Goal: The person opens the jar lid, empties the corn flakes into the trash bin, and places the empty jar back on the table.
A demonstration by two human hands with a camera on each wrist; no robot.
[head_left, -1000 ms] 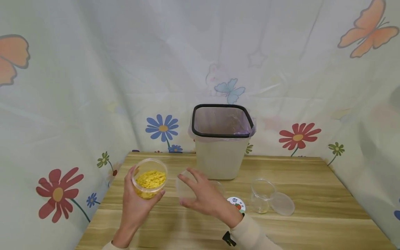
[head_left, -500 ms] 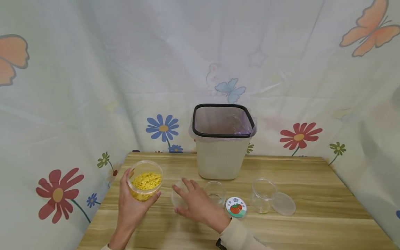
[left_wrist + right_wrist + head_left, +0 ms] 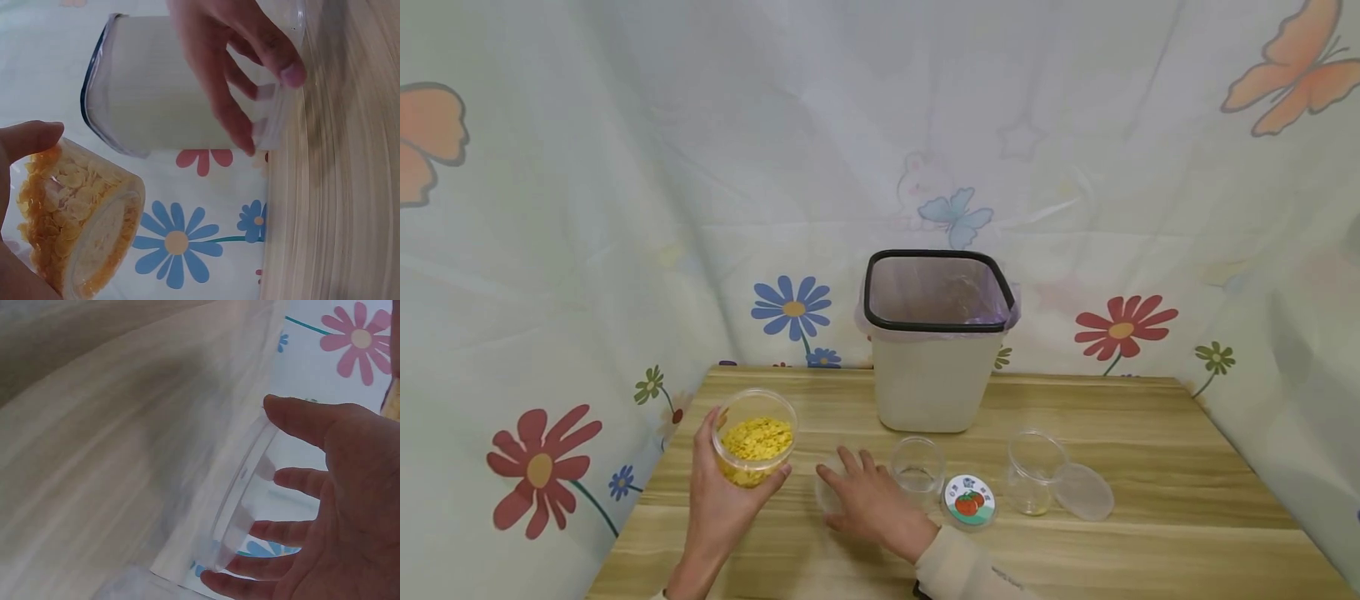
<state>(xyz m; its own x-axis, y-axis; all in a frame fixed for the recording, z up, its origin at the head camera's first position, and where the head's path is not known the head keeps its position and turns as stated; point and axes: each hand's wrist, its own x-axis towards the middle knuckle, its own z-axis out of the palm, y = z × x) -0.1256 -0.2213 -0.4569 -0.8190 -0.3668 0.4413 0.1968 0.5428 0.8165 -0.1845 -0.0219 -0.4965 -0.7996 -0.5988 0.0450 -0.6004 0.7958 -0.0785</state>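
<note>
My left hand (image 3: 724, 507) grips a clear round plastic tub (image 3: 758, 457) at the left of the table. Yellow flakes (image 3: 760, 439) fill its lower part, and the tub is tilted, its mouth uncovered. In the left wrist view the thumb (image 3: 34, 136) presses the tub's side. To its right, my right hand (image 3: 882, 507) is spread over a translucent round lid (image 3: 826, 493), holding it by the rim. The right wrist view shows thumb and fingertips at the edge of the lid (image 3: 232, 509), low over the wood. From the head, the hand hides much of it.
A cream bin (image 3: 932, 383) with a black rim and purple liner stands at the back. Right of my right hand are a clear cup (image 3: 917, 477), a tomato-printed round lid (image 3: 970, 500), another clear cup (image 3: 1030, 492) and a translucent lid (image 3: 1084, 492). The wooden table (image 3: 1150, 550) ends at a curtain.
My right hand has come down toward the table with the lid, uncovering the clear cup and the tomato-printed lid. My left hand and the tub have shifted slightly.
</note>
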